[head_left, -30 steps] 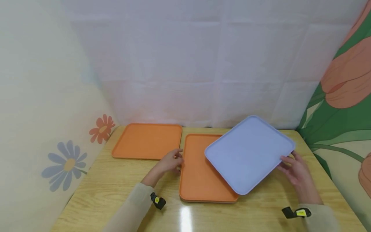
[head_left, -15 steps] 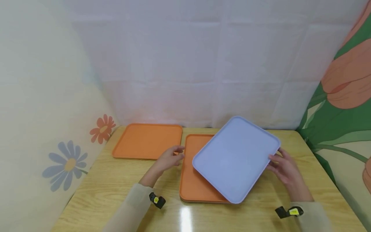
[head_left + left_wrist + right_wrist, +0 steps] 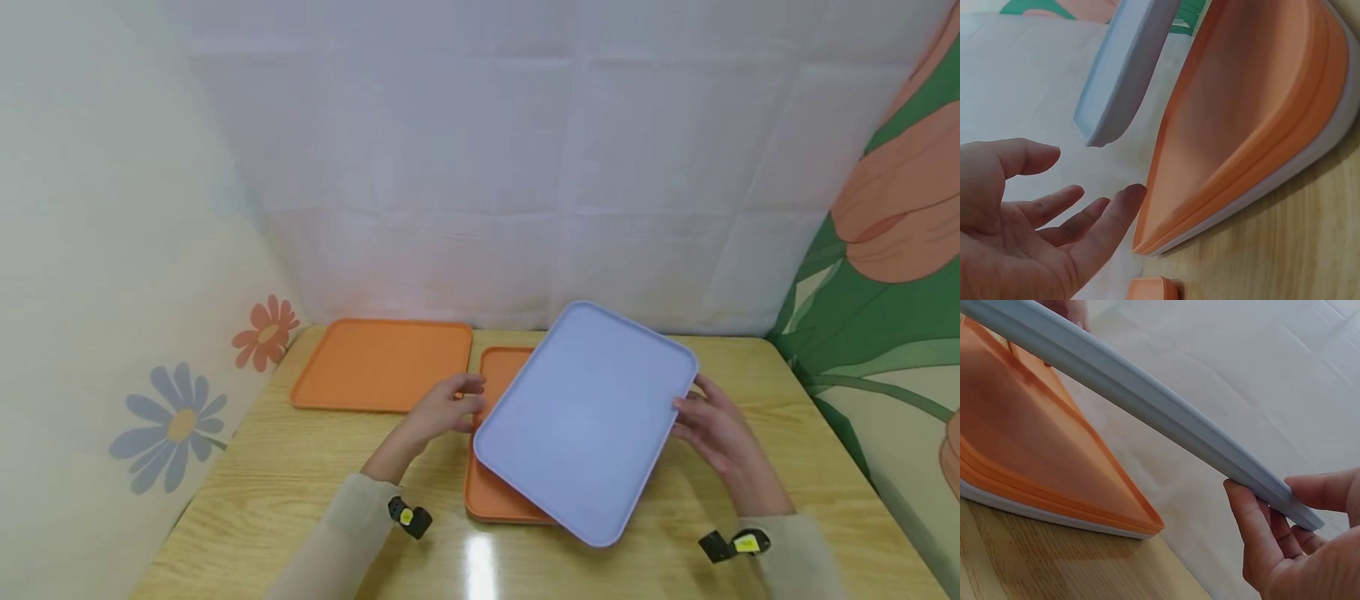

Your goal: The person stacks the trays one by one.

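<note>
You've brought the blue tray (image 3: 585, 425) leftward, so it hangs over more of the orange-topped stack (image 3: 495, 492), askew to its edges; your right hand (image 3: 716, 429) has fingers clamped on the tray's right edge; your left hand (image 3: 442, 407), fingers apart, is near the stack. The tray's near corner overhangs; there's room rightward over the surface (image 3: 750, 362).

In the head view, the blue tray (image 3: 585, 425) hides much of the orange tray (image 3: 497, 497) below it.
</note>
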{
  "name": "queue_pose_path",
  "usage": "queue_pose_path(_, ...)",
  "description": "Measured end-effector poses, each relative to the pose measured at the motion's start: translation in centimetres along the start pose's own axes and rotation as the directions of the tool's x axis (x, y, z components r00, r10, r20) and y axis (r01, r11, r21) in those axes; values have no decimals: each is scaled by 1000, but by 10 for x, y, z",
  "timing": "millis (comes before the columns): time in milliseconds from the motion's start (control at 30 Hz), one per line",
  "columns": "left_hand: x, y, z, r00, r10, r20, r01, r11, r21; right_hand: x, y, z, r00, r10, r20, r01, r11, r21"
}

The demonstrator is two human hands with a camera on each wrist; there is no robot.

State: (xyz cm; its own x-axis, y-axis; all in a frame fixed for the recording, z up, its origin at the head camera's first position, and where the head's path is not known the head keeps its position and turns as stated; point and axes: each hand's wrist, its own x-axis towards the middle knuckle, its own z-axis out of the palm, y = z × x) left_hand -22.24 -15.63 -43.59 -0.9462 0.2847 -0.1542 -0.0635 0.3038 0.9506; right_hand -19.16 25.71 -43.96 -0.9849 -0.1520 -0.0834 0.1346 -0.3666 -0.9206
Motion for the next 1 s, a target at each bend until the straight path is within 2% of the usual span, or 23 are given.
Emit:
queue_pose_path(200,-1,0,2,999,-10,39,9,999,36,4,1,6,999,1,35,-1,1000,2)
queue_pose_path(500,-2,-6,6,995,-19,97,11,996,87,12,2,12,996,60,66,-57,997,-50)
queue_pose_path(667,-3,-10,5,991,-43,125,32,996,89,17,5,16,994,71,77,-65,995,-72)
queue_pose_path(833,-6,-13,2,981,-48,189,38,998,53,21,6,19,995,79,65,-72,992,-106)
queue_pose_path(1000,-9,-16,-1,969,-46,242,56,998,-35,27,4,22,996,81,21,-77,983,-169)
